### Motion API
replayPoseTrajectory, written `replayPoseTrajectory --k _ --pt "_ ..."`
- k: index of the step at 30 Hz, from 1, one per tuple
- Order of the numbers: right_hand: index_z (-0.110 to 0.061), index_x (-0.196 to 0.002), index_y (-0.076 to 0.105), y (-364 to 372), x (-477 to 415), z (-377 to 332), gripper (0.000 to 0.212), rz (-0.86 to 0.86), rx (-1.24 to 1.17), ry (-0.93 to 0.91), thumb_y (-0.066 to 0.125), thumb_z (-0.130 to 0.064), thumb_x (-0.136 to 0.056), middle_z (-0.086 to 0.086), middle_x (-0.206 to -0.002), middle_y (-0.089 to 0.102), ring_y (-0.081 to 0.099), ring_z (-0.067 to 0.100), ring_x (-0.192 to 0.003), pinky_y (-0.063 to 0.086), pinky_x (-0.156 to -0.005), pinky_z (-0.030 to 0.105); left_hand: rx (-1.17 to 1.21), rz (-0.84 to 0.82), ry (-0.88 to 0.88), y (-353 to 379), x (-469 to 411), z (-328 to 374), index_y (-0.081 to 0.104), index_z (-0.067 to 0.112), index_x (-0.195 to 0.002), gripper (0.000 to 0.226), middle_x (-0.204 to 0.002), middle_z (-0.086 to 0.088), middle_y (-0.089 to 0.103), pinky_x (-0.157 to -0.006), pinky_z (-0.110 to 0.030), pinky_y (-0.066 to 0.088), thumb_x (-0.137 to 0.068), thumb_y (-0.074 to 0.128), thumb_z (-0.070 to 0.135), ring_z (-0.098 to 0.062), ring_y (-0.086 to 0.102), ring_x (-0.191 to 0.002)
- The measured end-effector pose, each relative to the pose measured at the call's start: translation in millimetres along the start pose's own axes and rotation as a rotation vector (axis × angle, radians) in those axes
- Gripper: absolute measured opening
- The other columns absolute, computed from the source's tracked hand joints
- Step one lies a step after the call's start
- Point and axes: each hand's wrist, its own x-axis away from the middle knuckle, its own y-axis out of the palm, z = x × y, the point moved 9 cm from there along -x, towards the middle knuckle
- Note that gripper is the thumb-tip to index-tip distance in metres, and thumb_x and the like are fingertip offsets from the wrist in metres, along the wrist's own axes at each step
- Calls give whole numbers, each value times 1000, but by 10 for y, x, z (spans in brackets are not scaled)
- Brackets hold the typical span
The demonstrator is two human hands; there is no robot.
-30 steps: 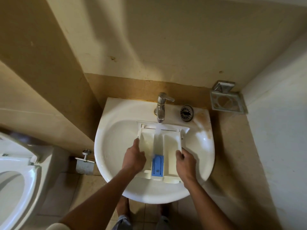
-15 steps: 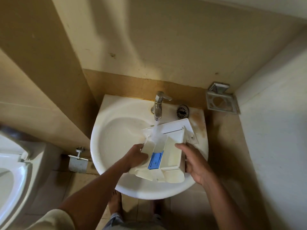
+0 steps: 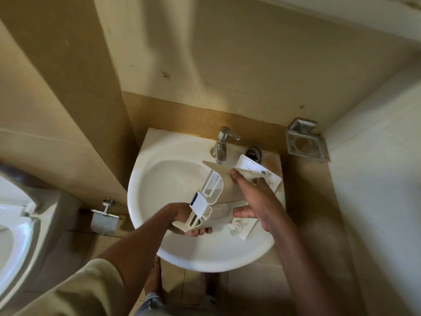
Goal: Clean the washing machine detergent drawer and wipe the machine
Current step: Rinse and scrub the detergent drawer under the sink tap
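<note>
The white detergent drawer is tipped onto its side over the white sink, just below the chrome tap. Its open compartments face left, and its front panel points to the back right. A blue-and-white siphon cap sits on its near end. My left hand grips that near end from below. My right hand lies across the drawer's underside with the fingers stretched out and the thumb at the lower edge. I cannot tell whether water is running.
A round drain strainer lies on the sink ledge behind the drawer. A metal soap holder hangs on the right wall corner. A toilet stands at the left, with a paper holder between it and the sink.
The drawer has been rolled from flat under the tap onto its side and swung clockwise. My right hand has shifted from its side edge onto the underside. The view has tilted slightly.
</note>
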Motion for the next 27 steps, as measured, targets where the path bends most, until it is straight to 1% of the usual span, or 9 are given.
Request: replayPoseTrajectory --k 4,6,8,11,15,18,20,24,27 --pt "-22 -122 43 -64 1 22 66 20 36 0 68 -67 -80 -3 -101 57 76 28 -73 64 -65 40 1 33 -31 -7 122 33 60 4 -98 12 -77 -4 69 -50 -14 53 -99 48 5 -7 66 -57" --pt "-22 -124 50 -92 -1 74 59 14 -21 20 63 -64 -85 2 -107 61 75 31 -81 64 -66 43 -7 77 -11 18 157 96 62 4 -94 5 -77 -7 68 -50 -16 54 -94 57 7 -8 67 -57" --pt "-22 -131 53 -107 -8 137 59 -25 -79 36 54 -65 -91 4 -106 66 74 32 -87 63 -69 46 -3 135 0 69 192 149 63 5 -89 14 -73 -7 66 -48 -16 54 -99 54 10 -10 66 -57" --pt "-21 -126 59 -154 20 203 64 -69 -112 68 42 -72 -92 9 -95 71 72 33 -90 62 -73 47 32 189 17 263 292 186 62 2 -78 26 -59 -6 66 -43 -17 52 -101 50 7 -10 65 -51" --pt "-27 -124 66 -206 9 191 74 -113 -203 46 38 -83 -84 11 -114 71 72 35 -98 61 -76 48 96 208 30 534 333 135 67 -4 -70 41 -54 -11 67 -46 -23 57 -102 42 1 -15 67 -45" --pt "-29 -129 65 -181 37 170 75 -239 -312 -14 44 -82 -80 10 -123 70 69 35 -110 55 -91 58 231 195 2 701 290 57 62 -10 -84 36 -58 -16 69 -47 -29 59 -103 35 4 -21 69 -47" --pt "-27 -131 63 -116 135 130 65 -357 -259 -73 55 -70 -83 8 -123 71 67 31 -114 51 -99 58 266 180 -27 851 280 28 57 -9 -96 28 -59 -16 69 -45 -27 57 -104 36 8 -22 69 -48" --pt "-14 -127 62 -161 199 -29 46 -407 19 -176 77 -13 -83 8 -111 76 72 28 -105 53 -98 52 236 113 -71 1214 238 4 54 -1 -100 32 -60 -11 69 -40 -19 49 -105 37 25 -18 69 -50" --pt "-13 -122 64 -121 209 -235 51 -526 256 -207 84 -12 -75 12 -112 75 71 31 -106 52 -98 55 223 56 -77 1420 198 -2 57 2 -83 50 -70 -9 69 -45 -18 49 -106 32 39 -16 69 -54"
